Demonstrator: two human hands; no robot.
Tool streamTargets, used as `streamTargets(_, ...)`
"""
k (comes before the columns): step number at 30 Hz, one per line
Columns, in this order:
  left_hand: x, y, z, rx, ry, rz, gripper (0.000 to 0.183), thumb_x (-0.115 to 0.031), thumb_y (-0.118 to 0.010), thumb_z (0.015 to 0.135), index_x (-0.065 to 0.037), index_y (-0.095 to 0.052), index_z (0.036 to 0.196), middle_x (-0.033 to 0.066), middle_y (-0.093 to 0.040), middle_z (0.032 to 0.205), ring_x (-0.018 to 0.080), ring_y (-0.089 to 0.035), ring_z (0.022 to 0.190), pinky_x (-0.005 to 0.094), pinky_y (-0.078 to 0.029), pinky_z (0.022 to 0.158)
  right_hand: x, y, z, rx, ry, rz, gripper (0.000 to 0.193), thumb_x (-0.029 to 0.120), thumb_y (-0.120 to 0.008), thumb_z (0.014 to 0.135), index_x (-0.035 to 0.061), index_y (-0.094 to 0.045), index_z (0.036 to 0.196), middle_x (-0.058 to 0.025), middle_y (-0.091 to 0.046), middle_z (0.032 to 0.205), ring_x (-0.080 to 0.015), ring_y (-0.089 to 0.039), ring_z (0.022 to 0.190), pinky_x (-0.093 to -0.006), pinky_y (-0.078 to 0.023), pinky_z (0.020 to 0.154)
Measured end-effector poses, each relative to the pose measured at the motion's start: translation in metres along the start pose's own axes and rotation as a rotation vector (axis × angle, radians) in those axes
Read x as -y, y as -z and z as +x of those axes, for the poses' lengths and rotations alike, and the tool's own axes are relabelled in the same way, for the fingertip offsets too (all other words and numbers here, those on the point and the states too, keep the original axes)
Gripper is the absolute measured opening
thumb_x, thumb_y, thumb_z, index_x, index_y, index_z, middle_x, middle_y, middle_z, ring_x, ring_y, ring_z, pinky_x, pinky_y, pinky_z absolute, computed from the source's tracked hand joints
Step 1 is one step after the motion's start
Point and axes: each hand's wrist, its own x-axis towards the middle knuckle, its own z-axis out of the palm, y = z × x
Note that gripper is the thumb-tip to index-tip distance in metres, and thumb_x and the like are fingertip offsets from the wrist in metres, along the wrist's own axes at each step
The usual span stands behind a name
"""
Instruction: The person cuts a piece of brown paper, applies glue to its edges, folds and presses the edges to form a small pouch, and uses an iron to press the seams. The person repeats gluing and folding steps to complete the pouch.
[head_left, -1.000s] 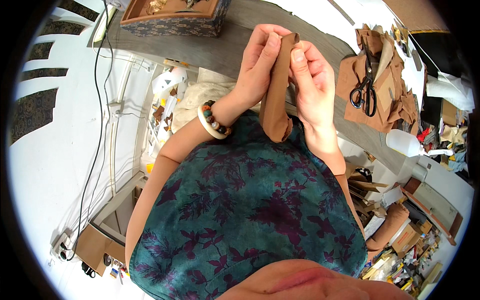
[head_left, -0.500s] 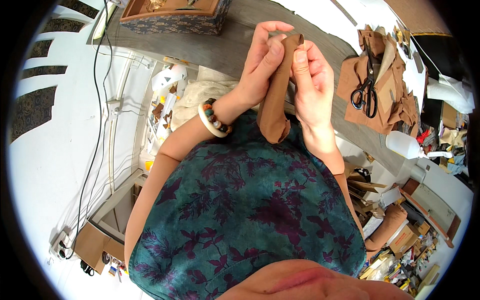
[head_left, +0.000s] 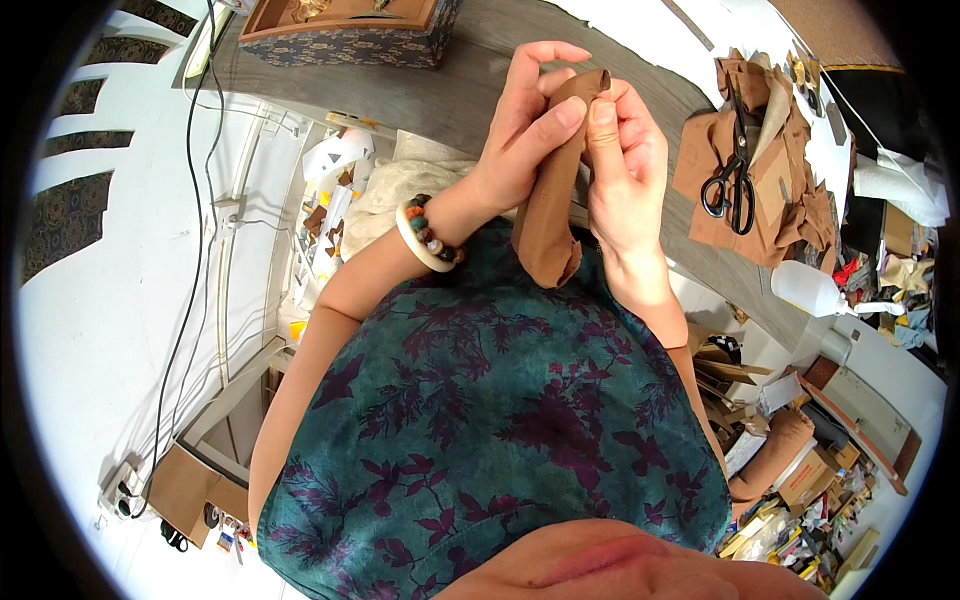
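Note:
A narrow piece of brown fabric (head_left: 550, 220), folded or rolled into a tube, hangs between my hands with its wider, raw-edged end toward my body. My left hand (head_left: 525, 130) grips it near the top, the thumb pressed flat on the cloth and the index finger stretched out above. On the other side, my right hand (head_left: 625, 150) pinches the upper end between thumb and bent fingers. What lies inside the cloth, if anything, is hidden. Black-handled scissors (head_left: 735, 175) rest on loose brown fabric pieces (head_left: 710, 150) to the right.
Beneath my hands stretches a grey wooden table (head_left: 450, 100). A patterned box (head_left: 350, 45) stands at its far left. On the right lies a white plastic bottle (head_left: 803, 288). Cardboard boxes (head_left: 810, 475) crowd the lower right, and a black cable (head_left: 190, 250) hangs down the left wall.
My left thumb has shifted slightly up and across the cloth, now lying flatter on it. The fabric has turned a little; my right hand has stayed nearly in place.

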Motion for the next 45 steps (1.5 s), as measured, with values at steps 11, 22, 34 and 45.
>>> streamTargets(11, 0.0006, -0.0010, -0.0006, -0.027, 0.024, -0.017, 0.053, -0.040, -0.047, 0.097, -0.004, -0.038, 0.135, 0.0009, -0.056, 0.080, 0.0049, -0.050, 0.061, 0.0181, -0.039, 0.053, -0.0008, 0.0017, 0.0004, 0.006, 0.000, 0.022, 0.015, 0.019, -0.049, 0.104, 0.0048, -0.051, 0.101, 0.0056, -0.050, 0.073, -0.0020, -0.041, 0.062, -0.0195, -0.036, 0.056)
streamTargets(22, -0.0021, -0.0015, -0.0003, -0.058, 0.039, 0.053, 0.046, -0.038, -0.037, 0.103, -0.004, -0.041, 0.134, -0.0019, -0.054, 0.068, 0.0041, -0.048, 0.055, 0.0174, -0.038, 0.051, 0.0037, 0.0015, 0.0006, 0.015, -0.038, 0.040, 0.014, 0.017, -0.048, 0.104, 0.0035, -0.051, 0.101, 0.0036, -0.051, 0.074, -0.0036, -0.043, 0.063, -0.0203, -0.039, 0.058)
streamTargets(34, -0.0054, -0.0024, -0.0010, 0.002, 0.047, -0.012, 0.063, -0.047, -0.047, 0.094, -0.003, -0.037, 0.137, 0.0007, -0.057, 0.083, 0.0041, -0.051, 0.064, 0.0168, -0.040, 0.055, 0.0025, 0.0061, 0.0002, 0.048, -0.067, 0.060, 0.013, 0.017, -0.050, 0.104, 0.0046, -0.052, 0.102, 0.0048, -0.051, 0.071, -0.0031, -0.044, 0.062, -0.0201, -0.039, 0.058)
streamTargets(45, -0.0047, 0.0006, -0.0038, 0.017, 0.035, -0.025, 0.067, -0.045, -0.051, 0.089, -0.003, -0.035, 0.139, -0.0001, -0.054, 0.081, 0.0041, -0.050, 0.064, 0.0163, -0.039, 0.055, 0.0014, 0.0010, -0.0031, 0.018, -0.002, 0.020, 0.013, 0.017, -0.050, 0.103, 0.0045, -0.052, 0.103, 0.0052, -0.051, 0.069, -0.0027, -0.044, 0.061, -0.0198, -0.039, 0.057)
